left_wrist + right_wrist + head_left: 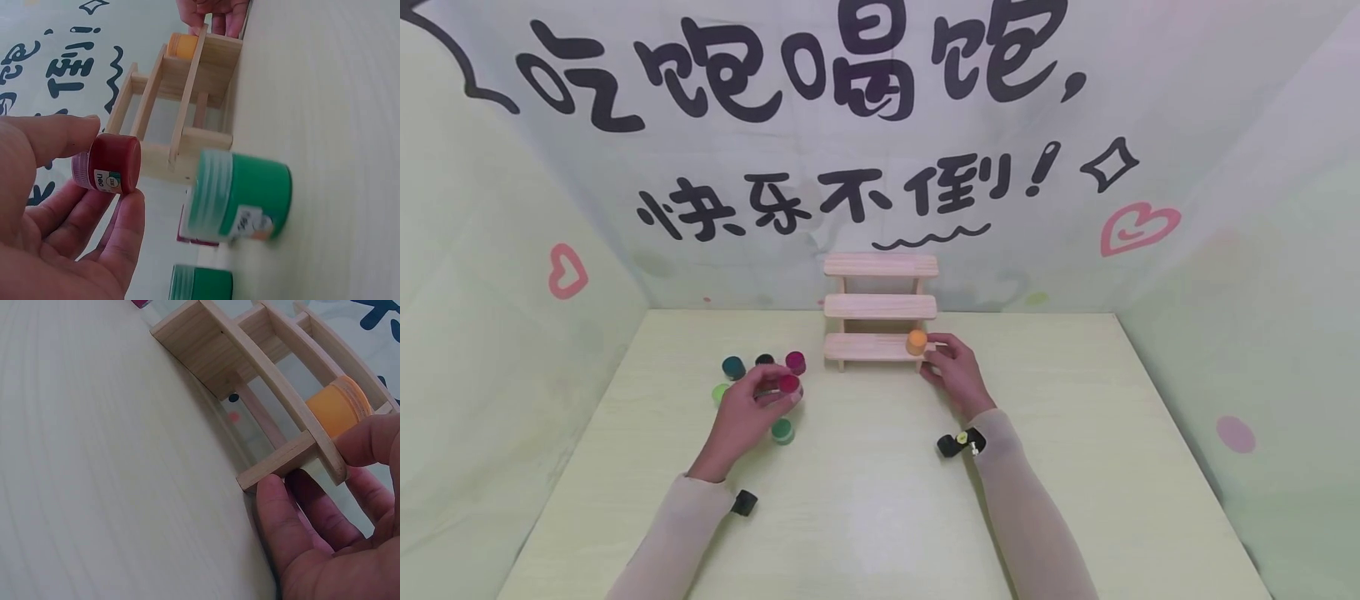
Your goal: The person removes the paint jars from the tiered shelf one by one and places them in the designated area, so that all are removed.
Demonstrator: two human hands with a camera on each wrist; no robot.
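My left hand (747, 417) pinches a small dark red paint jar (115, 164) between thumb and fingertips, above the table. Its label shows in the left wrist view. Beneath and near that hand are a green jar (782, 431), a dark teal jar (733, 367), a light green jar (721, 394), a black-looking jar (764, 360) and a magenta jar (795, 362). My right hand (958, 375) grips the right end of a three-step wooden stand (262, 369), fingers under its lowest board and thumb beside an orange jar (340, 406). That orange jar sits on the lowest step.
The pale table (880, 500) runs up to a printed cloth backdrop (880, 167) with black lettering, and the stand is close to it. Cloth walls close in both sides. Black wrist cameras (951, 445) are strapped near each cuff.
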